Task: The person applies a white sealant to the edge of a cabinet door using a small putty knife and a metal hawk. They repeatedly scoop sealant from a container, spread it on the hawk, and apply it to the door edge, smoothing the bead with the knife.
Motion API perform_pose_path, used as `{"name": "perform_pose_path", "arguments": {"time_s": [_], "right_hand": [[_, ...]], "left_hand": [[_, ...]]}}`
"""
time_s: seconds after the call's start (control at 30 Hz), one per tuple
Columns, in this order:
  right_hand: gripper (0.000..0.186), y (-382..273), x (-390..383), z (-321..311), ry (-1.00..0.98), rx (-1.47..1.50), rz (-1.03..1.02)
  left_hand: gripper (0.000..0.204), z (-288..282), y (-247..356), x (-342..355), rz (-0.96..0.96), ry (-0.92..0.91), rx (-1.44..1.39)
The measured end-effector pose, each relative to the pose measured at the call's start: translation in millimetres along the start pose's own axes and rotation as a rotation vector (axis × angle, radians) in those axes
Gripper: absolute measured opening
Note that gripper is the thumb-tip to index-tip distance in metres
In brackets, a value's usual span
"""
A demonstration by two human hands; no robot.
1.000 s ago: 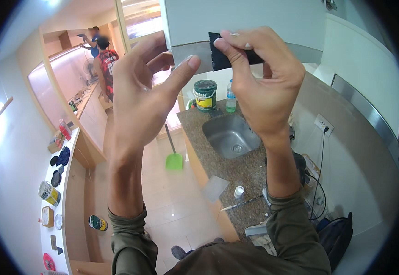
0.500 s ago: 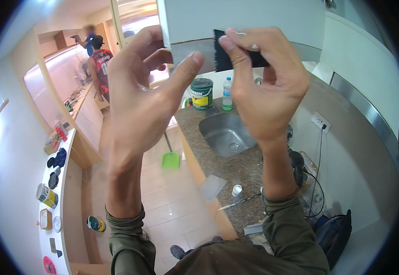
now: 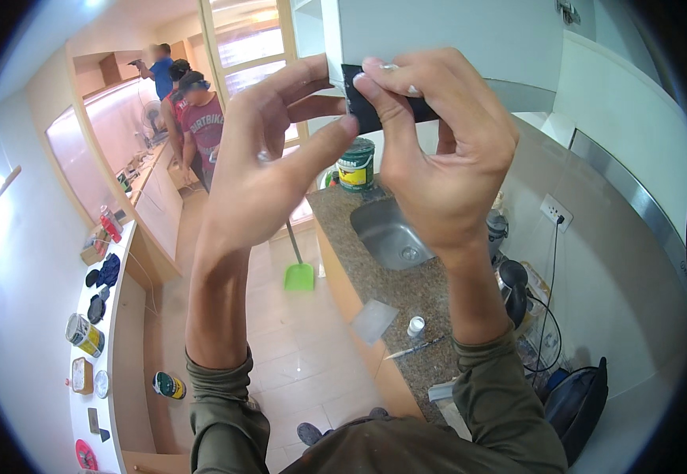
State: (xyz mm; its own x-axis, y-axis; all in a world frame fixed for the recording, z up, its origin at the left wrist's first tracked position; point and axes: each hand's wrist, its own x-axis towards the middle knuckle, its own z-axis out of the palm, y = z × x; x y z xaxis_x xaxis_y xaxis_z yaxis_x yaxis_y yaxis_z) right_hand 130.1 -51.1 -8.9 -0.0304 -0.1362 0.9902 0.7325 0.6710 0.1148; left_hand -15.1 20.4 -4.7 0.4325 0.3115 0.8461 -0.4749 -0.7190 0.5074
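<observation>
My right hand (image 3: 458, 150) pinches a flat black sandpaper-like piece (image 3: 369, 118) between thumb and fingers, against the lower part of a pale cabinet (image 3: 446, 31). The piece has a ragged left edge, and white smears mark the fingers holding it. My left hand (image 3: 268, 170) is raised at the cabinet's left edge, its fingers curved and spread apart from the thumb. That thumb's tip lies at the black piece's left edge; whether it touches cannot be made out.
Below is a stone counter (image 3: 335, 217) with a steel sink (image 3: 395, 237), a green paint bucket (image 3: 355, 166), a small white bottle (image 3: 415, 326) and a translucent sheet (image 3: 373, 320). A green dustpan (image 3: 299, 276) stands on the floor. Two people (image 3: 201, 118) and a third (image 3: 158, 71) are at far left.
Both hands have come closer together, the left moving right and the right moving left with the black piece. Another person has come into sight at far left. The water bottle is now hidden.
</observation>
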Motion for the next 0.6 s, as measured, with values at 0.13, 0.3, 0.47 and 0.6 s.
{"name": "perform_pose_path", "arguments": {"time_s": [0.13,0.3,0.47,0.6], "right_hand": [[0.008,11,-11,-15,0.097,0.163,0.104],[0.006,17,-28,-31,0.187,0.261,0.274],[0.008,15,-28,-44,0.216,0.190,0.313],[0.010,9,-13,-47,0.078,0.047,0.151]], "left_hand": [[0.048,4,6,5,0.014,-0.004,-0.051],[0.042,34,20,19,0.003,0.219,0.278],[0.041,30,18,15,0.032,0.143,0.427],[0.041,30,14,11,0.005,0.170,0.319]]}}
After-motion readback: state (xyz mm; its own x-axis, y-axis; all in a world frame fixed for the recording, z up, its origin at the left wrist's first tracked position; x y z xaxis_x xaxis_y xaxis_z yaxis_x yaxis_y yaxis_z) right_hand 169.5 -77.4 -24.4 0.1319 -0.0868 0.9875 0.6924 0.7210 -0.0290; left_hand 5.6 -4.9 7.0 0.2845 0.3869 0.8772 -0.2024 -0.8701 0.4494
